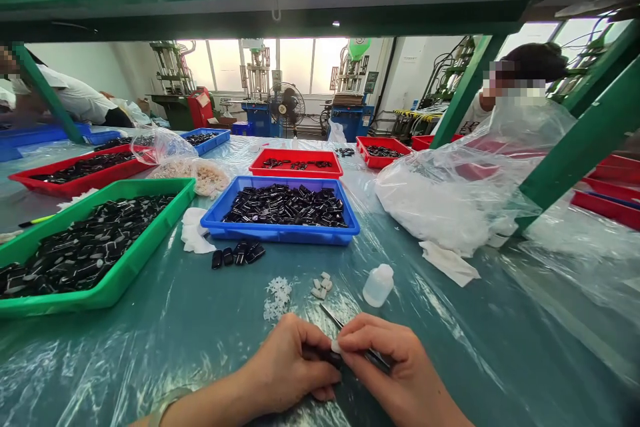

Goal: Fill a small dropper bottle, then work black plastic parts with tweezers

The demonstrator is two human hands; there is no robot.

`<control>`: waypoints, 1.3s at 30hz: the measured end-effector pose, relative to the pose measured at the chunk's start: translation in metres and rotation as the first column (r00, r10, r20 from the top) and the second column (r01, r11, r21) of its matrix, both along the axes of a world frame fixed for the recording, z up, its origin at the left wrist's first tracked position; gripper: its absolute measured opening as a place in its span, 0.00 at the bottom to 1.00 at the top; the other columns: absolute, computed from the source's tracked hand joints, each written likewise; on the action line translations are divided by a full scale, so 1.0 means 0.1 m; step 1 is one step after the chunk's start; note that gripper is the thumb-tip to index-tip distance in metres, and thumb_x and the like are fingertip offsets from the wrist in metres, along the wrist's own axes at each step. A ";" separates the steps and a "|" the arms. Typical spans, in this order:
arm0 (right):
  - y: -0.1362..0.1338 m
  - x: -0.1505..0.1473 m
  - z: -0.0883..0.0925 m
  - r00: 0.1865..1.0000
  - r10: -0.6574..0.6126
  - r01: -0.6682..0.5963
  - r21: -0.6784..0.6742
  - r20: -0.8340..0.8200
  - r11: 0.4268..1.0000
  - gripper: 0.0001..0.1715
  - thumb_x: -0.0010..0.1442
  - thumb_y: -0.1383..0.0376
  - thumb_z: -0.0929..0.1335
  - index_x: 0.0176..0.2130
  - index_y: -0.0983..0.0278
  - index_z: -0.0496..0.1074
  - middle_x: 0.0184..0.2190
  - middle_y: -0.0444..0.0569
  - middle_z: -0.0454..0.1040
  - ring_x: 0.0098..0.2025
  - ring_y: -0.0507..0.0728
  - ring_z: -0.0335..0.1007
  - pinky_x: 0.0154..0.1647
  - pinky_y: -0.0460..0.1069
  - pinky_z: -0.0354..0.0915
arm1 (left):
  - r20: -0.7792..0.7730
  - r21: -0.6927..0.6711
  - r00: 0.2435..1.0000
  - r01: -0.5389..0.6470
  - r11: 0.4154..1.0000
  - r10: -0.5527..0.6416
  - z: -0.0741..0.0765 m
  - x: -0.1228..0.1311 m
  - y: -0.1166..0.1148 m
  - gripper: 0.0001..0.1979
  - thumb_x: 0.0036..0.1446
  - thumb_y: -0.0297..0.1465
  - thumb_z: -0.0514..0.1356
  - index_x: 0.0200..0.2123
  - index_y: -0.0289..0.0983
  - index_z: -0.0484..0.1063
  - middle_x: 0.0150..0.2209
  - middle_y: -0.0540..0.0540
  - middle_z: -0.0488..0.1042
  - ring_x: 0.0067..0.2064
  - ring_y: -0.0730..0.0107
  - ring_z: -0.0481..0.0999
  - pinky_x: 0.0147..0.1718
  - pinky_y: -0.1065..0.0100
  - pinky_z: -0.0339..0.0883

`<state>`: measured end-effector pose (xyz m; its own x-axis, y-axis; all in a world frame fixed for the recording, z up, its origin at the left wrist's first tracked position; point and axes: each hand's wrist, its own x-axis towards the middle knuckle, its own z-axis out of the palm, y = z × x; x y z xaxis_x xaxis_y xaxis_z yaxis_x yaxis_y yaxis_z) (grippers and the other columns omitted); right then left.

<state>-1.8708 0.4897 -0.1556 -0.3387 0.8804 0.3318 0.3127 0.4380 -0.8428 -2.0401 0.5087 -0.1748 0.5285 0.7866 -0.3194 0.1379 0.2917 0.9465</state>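
My left hand (283,367) is closed around a small glossy black plastic piece (327,356), mostly hidden by the fingers. Thumb and forefinger of my right hand (395,363) pinch a small whitish piece (335,346) against the black one. The same hand also holds tweezers (331,315), whose tips point away from me. Just beyond my hands lie a pile of small translucent bits (278,298), several pale grey pieces (321,286) and a white squeeze bottle (379,285). Several loose black pieces (241,253) lie farther off to the left.
A blue tray (283,234) of black pieces stands ahead, with a red tray (296,171) behind it. At left is a green tray (107,290). A large clear plastic bag (440,207) lies right, near a slanting green post (575,147). Two other people are beyond the table.
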 end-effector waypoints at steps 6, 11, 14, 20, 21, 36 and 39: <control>0.00 0.01 -0.03 1.000 -0.002 0.002 -0.008 0.005 1.000 0.08 0.58 0.69 0.66 0.28 0.63 0.73 0.28 0.46 0.74 0.30 0.52 0.71 0.32 0.44 0.65 | 0.020 -0.004 1.000 0.012 1.000 -0.012 -0.02 0.00 0.01 0.05 0.40 0.29 0.61 0.22 0.32 0.72 0.17 0.51 0.69 0.21 0.74 0.69 0.23 0.73 0.62; 0.00 0.00 -0.02 1.000 0.003 -0.003 0.035 0.001 0.999 0.08 0.58 0.70 0.66 0.28 0.64 0.73 0.27 0.45 0.74 0.29 0.51 0.71 0.30 0.43 0.64 | 0.016 -0.011 1.000 0.008 1.000 -0.008 0.00 0.00 0.00 0.05 0.39 0.29 0.61 0.22 0.31 0.72 0.17 0.50 0.69 0.21 0.73 0.69 0.24 0.73 0.63; -0.01 0.00 -0.01 1.000 0.010 -0.010 0.062 -0.004 0.998 0.08 0.57 0.71 0.66 0.28 0.64 0.74 0.28 0.46 0.74 0.29 0.51 0.71 0.29 0.42 0.64 | 0.011 -0.016 1.000 0.010 1.000 -0.010 0.03 -0.01 0.00 0.06 0.39 0.29 0.61 0.23 0.31 0.73 0.17 0.50 0.69 0.22 0.73 0.69 0.24 0.73 0.62; -0.01 0.02 -0.01 0.999 0.025 -0.028 0.094 0.028 0.995 0.09 0.57 0.72 0.66 0.28 0.63 0.73 0.28 0.46 0.74 0.28 0.50 0.70 0.27 0.42 0.63 | 0.017 -0.031 1.000 0.012 0.999 -0.011 0.03 -0.02 0.00 0.07 0.40 0.29 0.61 0.24 0.31 0.74 0.17 0.51 0.69 0.22 0.74 0.69 0.23 0.74 0.62; -0.01 0.02 -0.01 0.999 0.030 -0.034 0.104 0.034 0.994 0.09 0.57 0.73 0.66 0.28 0.63 0.73 0.28 0.46 0.74 0.28 0.50 0.70 0.27 0.42 0.63 | 0.022 -0.031 1.000 0.015 0.999 -0.014 0.03 -0.02 0.00 0.07 0.40 0.29 0.61 0.24 0.31 0.74 0.17 0.51 0.69 0.22 0.74 0.69 0.23 0.74 0.63; -0.04 0.01 -0.05 0.992 0.042 -0.071 0.248 0.119 0.966 0.10 0.59 0.75 0.64 0.33 0.64 0.74 0.31 0.50 0.74 0.30 0.50 0.71 0.29 0.43 0.65 | 0.017 -0.020 1.000 0.019 1.000 -0.019 0.04 -0.02 0.00 0.08 0.41 0.30 0.62 0.27 0.30 0.75 0.18 0.51 0.69 0.22 0.74 0.70 0.24 0.74 0.64; -0.05 0.01 -0.03 0.994 0.042 -0.066 0.244 0.103 0.967 0.11 0.59 0.74 0.64 0.33 0.63 0.74 0.30 0.48 0.74 0.29 0.50 0.71 0.28 0.42 0.65 | 0.014 -0.013 1.000 0.026 1.000 -0.026 0.04 -0.02 0.00 0.08 0.42 0.30 0.62 0.27 0.31 0.75 0.18 0.51 0.70 0.23 0.73 0.70 0.24 0.73 0.65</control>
